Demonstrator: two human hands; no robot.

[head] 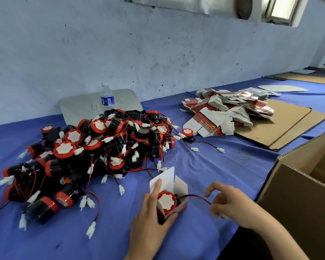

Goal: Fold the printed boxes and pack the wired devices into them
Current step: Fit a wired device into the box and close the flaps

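A small printed box (178, 186) stands open on the blue cloth near the front, its white flaps up. Inside it sits a red-and-black round device (166, 200) with a white face. My left hand (150, 220) grips the box from the left, index finger laid against a flap. A red and black wire (197, 198) runs from the device to my right hand (231, 205), which pinches its far end. A big heap of the same wired devices (94, 147) lies to the left. Flat unfolded printed boxes (223, 111) are stacked at the back right.
A water bottle (107, 97) stands behind the heap, in front of a grey board (79, 107). Cardboard sheets (281, 128) lie under the flat boxes. A large open carton (298, 184) stands at the right edge. Rubber bands (170, 159) lie on the cloth.
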